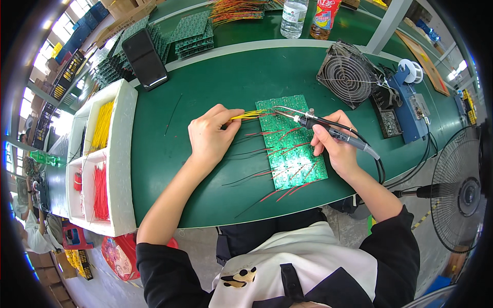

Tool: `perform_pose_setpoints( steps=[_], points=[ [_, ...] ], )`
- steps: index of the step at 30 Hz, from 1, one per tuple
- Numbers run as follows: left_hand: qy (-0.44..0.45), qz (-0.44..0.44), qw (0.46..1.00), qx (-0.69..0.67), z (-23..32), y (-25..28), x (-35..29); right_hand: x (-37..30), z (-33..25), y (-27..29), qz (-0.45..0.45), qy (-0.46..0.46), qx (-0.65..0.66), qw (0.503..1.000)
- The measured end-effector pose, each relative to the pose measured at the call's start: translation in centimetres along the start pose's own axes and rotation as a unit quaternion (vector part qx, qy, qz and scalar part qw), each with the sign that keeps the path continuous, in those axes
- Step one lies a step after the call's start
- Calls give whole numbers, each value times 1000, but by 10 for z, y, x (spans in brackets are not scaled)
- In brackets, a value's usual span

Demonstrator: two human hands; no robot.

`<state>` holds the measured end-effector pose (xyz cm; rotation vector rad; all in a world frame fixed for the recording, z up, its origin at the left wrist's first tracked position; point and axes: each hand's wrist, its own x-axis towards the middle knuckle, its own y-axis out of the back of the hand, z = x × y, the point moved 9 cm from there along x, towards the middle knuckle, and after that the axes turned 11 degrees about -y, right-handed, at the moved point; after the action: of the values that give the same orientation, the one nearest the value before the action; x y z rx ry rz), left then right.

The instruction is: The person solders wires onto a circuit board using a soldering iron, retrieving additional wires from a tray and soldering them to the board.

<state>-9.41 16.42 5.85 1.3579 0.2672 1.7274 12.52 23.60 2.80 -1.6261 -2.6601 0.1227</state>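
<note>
A green circuit board panel [295, 154] lies on the green bench, with red and black wires [257, 150] sticking out from its left side. My left hand [211, 131] pinches a small bundle of yellow wires [249, 115], whose ends reach the panel's upper left. In my right hand [336, 143] is a soldering iron [334, 132], held like a pen. Its tip, with a thin metal tube alongside, points left over the top part of the panel, close to the wire ends. Whether the tip touches a pad is too small to tell.
Left stands a white foam box [126, 169] with yellow wires [102, 126] and red wires [100, 192]. A black phone [145, 59] and stacked boards [192, 36] are behind. At right are a caged fan [346, 74], a blue solder-feed stand [408, 108] and trailing cables.
</note>
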Motion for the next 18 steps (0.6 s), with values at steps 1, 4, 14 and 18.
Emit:
perform_pose_setpoints(
  steps=[1, 4, 14, 18],
  points=[
    [-1, -4, 1000, 4, 0, -1, 0, 0, 0, 0, -1, 0, -1, 1000],
    [1, -13, 1000, 13, -1, -2, 0, 0, 1, 0, -1, -2, -2, 1000],
    [1, -5, 1000, 0, 0, -1, 0, 0, 1, -1, -6, 7, -7, 1000],
    [1, -9, 1000, 4, -1, -1, 0, 0, 0, -1, -3, 4, -4, 1000]
  ],
)
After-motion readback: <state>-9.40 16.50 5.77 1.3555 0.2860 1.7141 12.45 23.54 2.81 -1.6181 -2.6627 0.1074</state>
